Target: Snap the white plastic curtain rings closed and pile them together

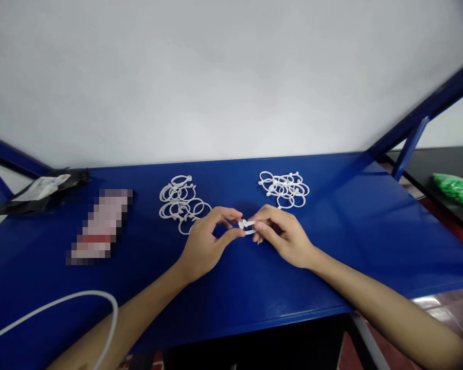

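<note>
Above the middle of the blue table (239, 293), both hands hold one white plastic snap ring (250, 232). My left hand (204, 244) pinches its clasp end between thumb and fingertips. On the other side, my right hand (287, 236) grips the band with thumb and fingers, which hide part of the ring. Whether the clasp is fastened cannot be made out. Just beyond my left hand lies a loose pile of white rings (196, 206). A second pile of white rings (289, 192), with small knobs showing, rests behind my right hand.
On the left lie a black plastic package (77, 179) with a white label and a blurred-out flat object (104, 221). A white cable (81, 294) loops by my left forearm. Blue frame bars (411, 146) flank the table. A green bag (457, 191) sits far right.
</note>
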`<state>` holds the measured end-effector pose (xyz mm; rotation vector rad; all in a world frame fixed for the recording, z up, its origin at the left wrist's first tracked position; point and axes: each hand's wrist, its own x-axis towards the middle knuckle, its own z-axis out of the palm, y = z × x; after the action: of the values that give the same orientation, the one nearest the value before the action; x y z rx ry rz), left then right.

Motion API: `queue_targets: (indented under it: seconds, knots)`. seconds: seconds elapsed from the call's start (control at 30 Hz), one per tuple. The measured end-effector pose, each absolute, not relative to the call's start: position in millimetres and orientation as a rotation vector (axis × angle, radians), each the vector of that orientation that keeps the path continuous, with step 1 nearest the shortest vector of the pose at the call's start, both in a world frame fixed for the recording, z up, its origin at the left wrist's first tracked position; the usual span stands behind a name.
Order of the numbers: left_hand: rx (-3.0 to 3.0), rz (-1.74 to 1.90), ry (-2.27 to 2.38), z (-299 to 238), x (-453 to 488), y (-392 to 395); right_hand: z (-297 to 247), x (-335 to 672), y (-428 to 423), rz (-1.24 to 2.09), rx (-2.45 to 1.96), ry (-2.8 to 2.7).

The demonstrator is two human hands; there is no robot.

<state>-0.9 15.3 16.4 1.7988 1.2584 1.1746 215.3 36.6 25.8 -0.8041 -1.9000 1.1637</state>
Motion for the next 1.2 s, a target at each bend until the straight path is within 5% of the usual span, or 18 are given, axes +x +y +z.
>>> queue_targets:
  seconds: [0.73,1.03,1.2]
  knots:
    - [2.61,1.279,1.195,16,7,11,31,217,39,0.752,-0.658,-2.252]
    - [2.739,0.427,1.98,21,-21,30,30,258,83,-0.055,-1.426,-2.063]
    - [2.735,0.283,1.905,13,-26,31,22,277,99,-0.105,-1.662,-2.036]
